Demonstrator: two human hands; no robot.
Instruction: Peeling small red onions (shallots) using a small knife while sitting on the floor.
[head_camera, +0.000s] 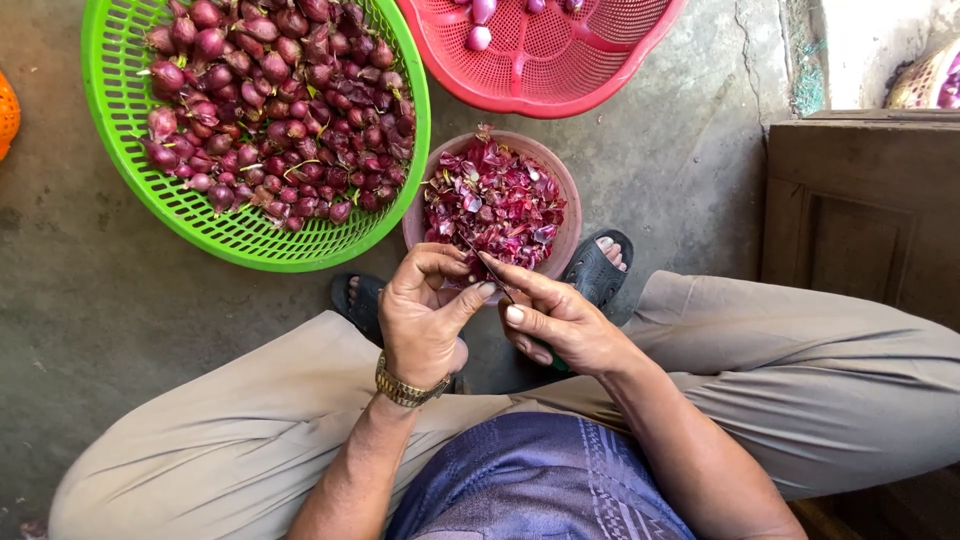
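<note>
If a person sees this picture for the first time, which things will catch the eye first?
First the round green plastic basket at upper left, heaped with small purple-red unpeeled shallots. Next the pink round bowl of purple-red peelings at centre, just above the hands. The left hand and right hand meet over it, with a thin dark knife blade between them.
</note>
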